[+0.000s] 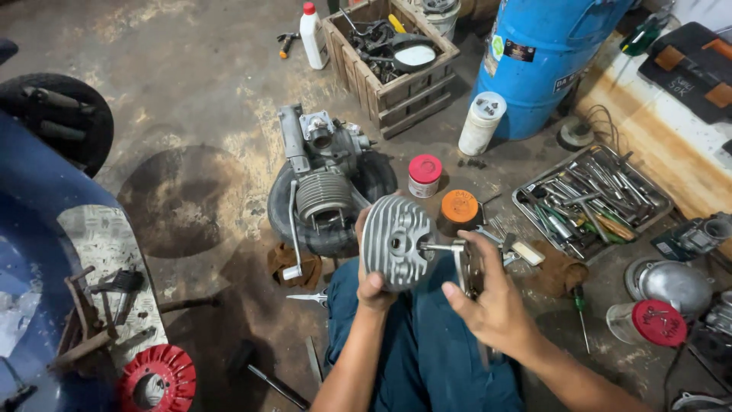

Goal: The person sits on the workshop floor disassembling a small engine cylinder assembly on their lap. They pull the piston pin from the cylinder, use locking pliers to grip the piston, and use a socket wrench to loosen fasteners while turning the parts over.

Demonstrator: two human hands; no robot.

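Grey metal fins catch the light on a round finned cylinder head [396, 242], held up over the person's lap in dark blue trousers [427, 343]. The left hand [374, 286] grips its lower edge, fingers clenched around the rim with the thumb on the front face. The right hand [492, 301] is clenched on the handle of a T-shaped socket wrench [457, 255], whose shaft points sideways into the hole at the middle of the head.

Just beyond the head, on the stained concrete floor [191, 91], an engine block [324, 172] with a ribbed cylinder rests on a small black tyre [320, 229]. Beside it stand a red-lidded jar [424, 175] and an orange lid [459, 206]. Further right lies a metal tray [591, 200] full of wrenches and screwdrivers, and near it a shiny domed cover [671, 284]. A wooden crate [393, 57] of parts, a white bottle [311, 36] and a blue drum [537, 57] stand at the far side. A red finned fan wheel [156, 378] lies at the lower left.
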